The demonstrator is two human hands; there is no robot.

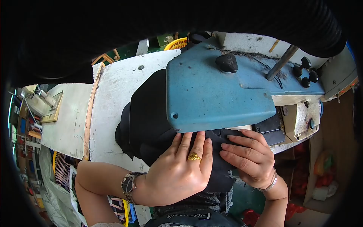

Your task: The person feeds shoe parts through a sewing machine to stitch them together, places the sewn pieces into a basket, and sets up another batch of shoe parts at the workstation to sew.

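A black piece of fabric (149,109) lies on the pale worktop, running under a blue machine head (219,94) and over the edge toward my body. My left hand (176,172), with a gold ring and a wristwatch, rests palm down on the fabric. Its fingers are stretched and slightly apart, tips close to the lower edge of the machine head. To the right, my right hand (249,157), wearing a silver bangle, has its fingers extended across the fabric. Its thumb is hidden. The blue housing covers whatever lies beneath it.
The white worktop (113,90) has a wooden strip (93,109) on its left side. A yellow basket (176,44) is behind the table. Black knobs (227,62) and a metal rod (281,62) stick up from the machine. Shelving with red items (323,181) stands at right.
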